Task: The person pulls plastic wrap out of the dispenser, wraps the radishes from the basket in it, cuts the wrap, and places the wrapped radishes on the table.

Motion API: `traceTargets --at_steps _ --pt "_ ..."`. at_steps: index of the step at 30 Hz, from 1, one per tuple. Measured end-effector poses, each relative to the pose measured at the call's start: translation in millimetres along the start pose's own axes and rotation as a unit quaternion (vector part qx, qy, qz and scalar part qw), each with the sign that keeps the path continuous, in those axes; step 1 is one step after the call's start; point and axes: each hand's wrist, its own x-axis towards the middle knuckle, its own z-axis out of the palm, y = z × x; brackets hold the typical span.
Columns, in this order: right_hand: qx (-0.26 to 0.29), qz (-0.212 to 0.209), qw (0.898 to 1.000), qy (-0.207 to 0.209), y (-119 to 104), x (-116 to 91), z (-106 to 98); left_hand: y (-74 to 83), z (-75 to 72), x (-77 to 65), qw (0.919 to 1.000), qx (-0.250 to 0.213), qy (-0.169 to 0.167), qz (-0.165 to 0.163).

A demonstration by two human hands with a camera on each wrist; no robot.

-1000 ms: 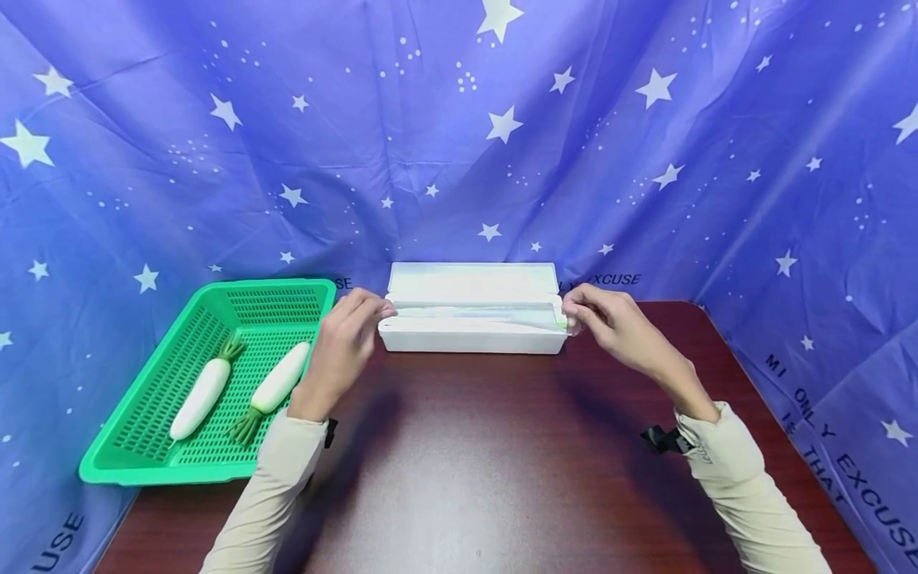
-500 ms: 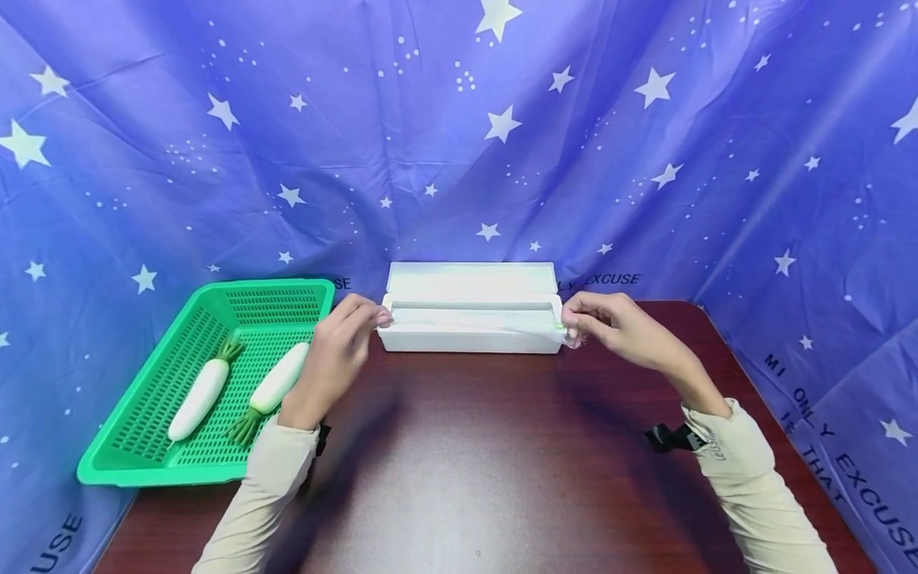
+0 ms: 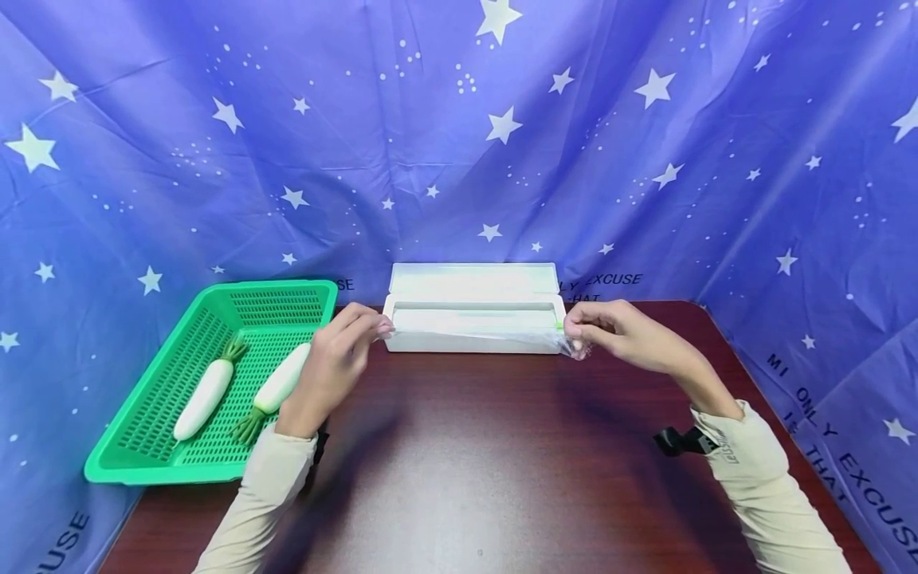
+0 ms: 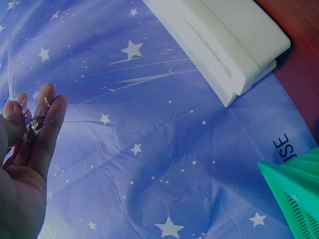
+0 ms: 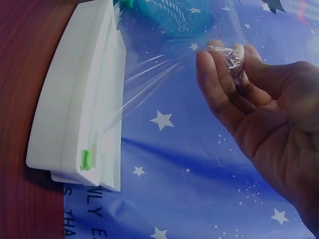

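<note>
Film (image 5: 149, 84) in right hand (image 5: 269, 117), faint

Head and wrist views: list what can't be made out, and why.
Head: one side of a white radish, behind the left hand.
Head: inside of the white box, washed out behind plastic film.
Left wrist: most of the green basket, cut off by the right and bottom edges.
Right wrist: the greenish shape, blurred and cut off by the top edge.
</note>
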Motion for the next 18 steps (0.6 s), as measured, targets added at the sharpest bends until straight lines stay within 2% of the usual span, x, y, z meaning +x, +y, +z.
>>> traceTargets --at_steps 13,18 --pt "-0.003 -0.016 1.0 -0.014 -6.4 -1.9 -4.8 4.0 -3.3 -0.8 1.0 -0.005 0.003 0.006" --pt "-0.006 -0.009 1.0 -0.028 -8.2 -1.9 -4.7 8.1 -7.1 -5.4 0.9999 -0.011 -0.006 -0.005"
